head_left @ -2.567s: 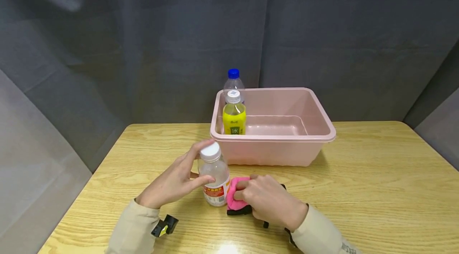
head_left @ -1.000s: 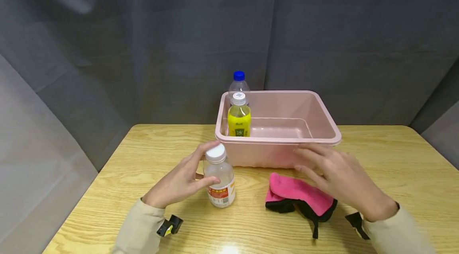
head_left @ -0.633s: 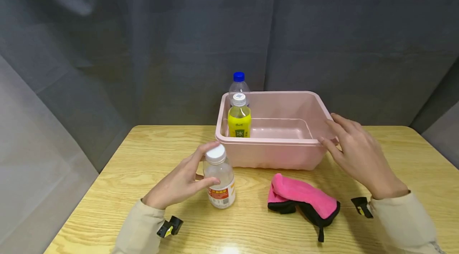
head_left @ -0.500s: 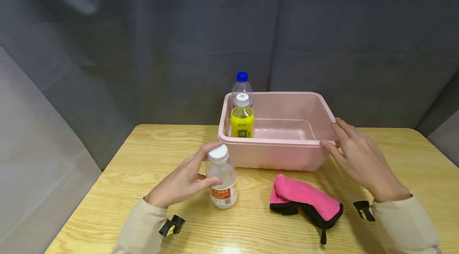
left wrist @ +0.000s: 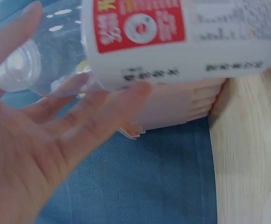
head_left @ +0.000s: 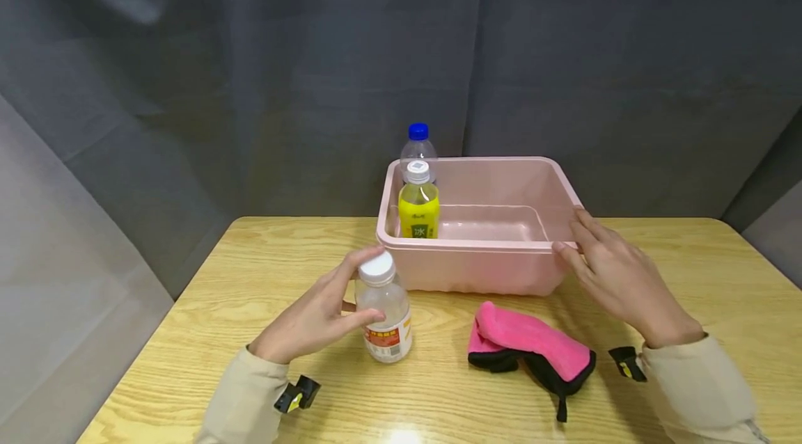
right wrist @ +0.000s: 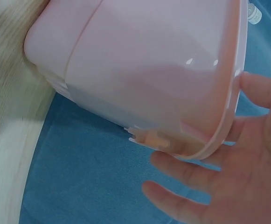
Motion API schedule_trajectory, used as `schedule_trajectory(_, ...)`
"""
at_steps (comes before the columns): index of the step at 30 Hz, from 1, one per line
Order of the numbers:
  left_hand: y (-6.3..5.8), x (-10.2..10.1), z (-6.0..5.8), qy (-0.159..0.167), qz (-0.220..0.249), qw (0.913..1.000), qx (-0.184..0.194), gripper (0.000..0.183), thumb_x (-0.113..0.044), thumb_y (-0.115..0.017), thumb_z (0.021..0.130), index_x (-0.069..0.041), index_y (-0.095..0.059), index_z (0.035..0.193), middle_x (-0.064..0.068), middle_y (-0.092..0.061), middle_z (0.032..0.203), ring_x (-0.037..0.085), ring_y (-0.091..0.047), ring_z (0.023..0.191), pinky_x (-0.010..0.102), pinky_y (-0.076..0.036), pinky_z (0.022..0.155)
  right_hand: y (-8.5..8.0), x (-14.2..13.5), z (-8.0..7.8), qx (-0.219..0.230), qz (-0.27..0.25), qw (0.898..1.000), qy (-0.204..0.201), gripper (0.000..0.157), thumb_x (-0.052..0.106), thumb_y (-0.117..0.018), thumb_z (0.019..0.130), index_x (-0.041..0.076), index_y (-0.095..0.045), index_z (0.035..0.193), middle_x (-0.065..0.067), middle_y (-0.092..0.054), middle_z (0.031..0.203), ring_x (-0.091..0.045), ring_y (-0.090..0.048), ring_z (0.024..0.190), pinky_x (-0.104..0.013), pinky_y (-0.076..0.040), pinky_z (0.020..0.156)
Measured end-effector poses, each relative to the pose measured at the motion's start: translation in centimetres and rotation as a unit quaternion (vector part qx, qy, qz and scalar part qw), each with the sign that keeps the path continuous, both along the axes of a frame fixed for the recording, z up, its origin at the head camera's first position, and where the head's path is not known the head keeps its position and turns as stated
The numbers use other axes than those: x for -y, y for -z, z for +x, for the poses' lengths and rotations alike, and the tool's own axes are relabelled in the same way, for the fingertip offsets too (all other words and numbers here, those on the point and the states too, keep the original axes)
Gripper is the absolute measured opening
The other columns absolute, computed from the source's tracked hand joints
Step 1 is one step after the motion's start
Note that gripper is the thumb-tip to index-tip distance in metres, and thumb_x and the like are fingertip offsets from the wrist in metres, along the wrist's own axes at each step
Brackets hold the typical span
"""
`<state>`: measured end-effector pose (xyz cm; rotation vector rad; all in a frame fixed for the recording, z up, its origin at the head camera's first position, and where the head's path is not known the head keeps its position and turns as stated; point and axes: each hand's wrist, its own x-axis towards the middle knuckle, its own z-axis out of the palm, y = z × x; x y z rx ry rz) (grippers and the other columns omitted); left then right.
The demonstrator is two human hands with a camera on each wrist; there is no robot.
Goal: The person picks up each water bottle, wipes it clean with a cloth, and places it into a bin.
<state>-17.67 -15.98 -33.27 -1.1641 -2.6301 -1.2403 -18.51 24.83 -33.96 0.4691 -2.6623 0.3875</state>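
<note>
My left hand [head_left: 319, 319] holds a clear plastic bottle [head_left: 387, 322] upright on the table; it has a white cap and a red and white label. The thumb lies across its front, a finger at its cap. In the left wrist view, the fingers reach along the bottle [left wrist: 172, 51]. My right hand [head_left: 620, 277] grips the near right corner of a pink plastic bin [head_left: 464, 270], thumb at the front rim and fingers round the right side. In the right wrist view, the thumb meets the bin's rim [right wrist: 233, 105].
Inside the bin's left end stand a yellow-labelled drink bottle [head_left: 418, 211] and a clear bottle with a blue cap [head_left: 418, 134]. A folded pink plush cloth [head_left: 532, 336] with black trim and a loop lies before the bin. A dark curtain [head_left: 313, 82] hangs behind the table.
My right hand has let go of the pink cloth, which lies farther right than at first, and has moved right to the bin's corner. My left hand has stayed at the bottle.
</note>
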Motion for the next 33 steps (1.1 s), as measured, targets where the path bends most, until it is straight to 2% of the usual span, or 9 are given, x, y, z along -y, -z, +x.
schedule_trajectory(5, -0.1, 0.5, 0.2, 0.017, 0.021, 0.9985, -0.048, 0.079, -0.007, -0.081, 0.087, -0.014, -0.035, 0.150, 0.016, -0.053, 0.140, 0.031, -0.061, 0.112, 0.031, -0.061, 0.074, 0.0, 0.3, 0.0, 0.007, -0.009, 1.000, 0.000, 0.053, 0.030, -0.048, 0.109, -0.013, -0.050, 0.140, -0.034, -0.036, 0.152, -0.059, -0.047, 0.123, -0.076, -0.043, 0.087)
schedule_trajectory(10, -0.5, 1.0, 0.2, 0.018, 0.068, 0.9941, -0.083, 0.069, 0.001, -0.089, 0.073, -0.007, -0.049, 0.129, 0.012, -0.062, 0.126, 0.024, -0.064, 0.105, 0.035, -0.059, 0.081, -0.1, 0.4, 0.0, 0.015, -0.011, 1.000, 0.005, 0.051, 0.031, -0.047, 0.109, -0.011, -0.054, 0.138, -0.033, -0.035, 0.154, -0.059, -0.047, 0.123, -0.077, -0.043, 0.084)
schedule_trajectory(15, -0.8, 1.2, 0.2, 0.001, 0.101, 0.9933, -0.055, 0.065, 0.003, -0.094, 0.064, -0.007, -0.048, 0.109, 0.014, -0.067, 0.124, 0.031, -0.064, 0.112, 0.034, -0.055, 0.094, 0.0, 0.4, 0.1, 0.011, -0.012, 1.000, 0.010, 0.045, 0.030, -0.048, 0.109, -0.007, -0.060, 0.132, -0.033, -0.036, 0.153, -0.059, -0.049, 0.121, -0.077, -0.044, 0.082)
schedule_trajectory(19, -0.7, 1.2, 0.1, -0.002, 0.112, 0.9931, -0.036, 0.063, 0.002, -0.096, 0.061, -0.008, -0.047, 0.100, 0.013, -0.069, 0.123, 0.030, -0.064, 0.113, 0.034, -0.053, 0.097, 0.0, 0.4, 0.2, 0.011, -0.013, 1.000, 0.015, 0.043, 0.030, -0.048, 0.109, -0.006, -0.061, 0.129, -0.033, -0.037, 0.152, -0.059, -0.050, 0.120, -0.077, -0.045, 0.080)
schedule_trajectory(23, -0.3, 1.0, -0.3, 0.001, 0.124, 0.9923, -0.008, 0.059, 0.003, -0.095, 0.061, -0.008, -0.046, 0.092, 0.014, -0.068, 0.122, 0.028, -0.067, 0.108, 0.034, -0.057, 0.090, 0.1, 0.4, 0.3, 0.013, -0.014, 1.000, 0.017, 0.042, 0.030, -0.048, 0.109, -0.005, -0.062, 0.128, -0.032, -0.037, 0.152, -0.059, -0.050, 0.120, -0.077, -0.045, 0.079)
schedule_trajectory(27, 0.2, 0.9, -0.7, 0.019, 0.141, 0.9896, 0.022, 0.057, 0.007, -0.093, 0.062, -0.008, -0.042, 0.084, 0.019, -0.066, 0.121, 0.033, -0.069, 0.102, 0.038, -0.061, 0.081, 0.1, 0.4, 0.3, 0.009, -0.016, 1.000, 0.017, 0.041, 0.029, -0.049, 0.108, -0.005, -0.062, 0.127, -0.033, -0.037, 0.152, -0.058, -0.051, 0.120, -0.077, -0.046, 0.079)
schedule_trajectory(30, 0.4, 0.8, -0.9, 0.029, 0.146, 0.9888, 0.012, 0.058, 0.009, -0.093, 0.062, -0.009, -0.041, 0.079, 0.019, -0.065, 0.120, 0.035, -0.066, 0.105, 0.039, -0.061, 0.081, 0.1, 0.5, 0.2, 0.007, -0.017, 1.000, 0.017, 0.041, 0.029, -0.049, 0.108, -0.005, -0.063, 0.126, -0.033, -0.038, 0.152, -0.058, -0.052, 0.119, -0.076, -0.046, 0.079)
schedule_trajectory(33, 0.4, 0.6, -1.0, 0.029, 0.144, 0.9891, -0.005, 0.058, 0.009, -0.093, 0.061, -0.010, -0.040, 0.077, 0.015, -0.066, 0.117, 0.030, -0.066, 0.106, 0.039, -0.060, 0.083, 0.2, 0.5, 0.0, -0.001, -0.017, 1.000, 0.011, 0.038, 0.028, -0.050, 0.108, -0.004, -0.063, 0.124, -0.033, -0.039, 0.150, -0.058, -0.053, 0.118, -0.076, -0.046, 0.078)
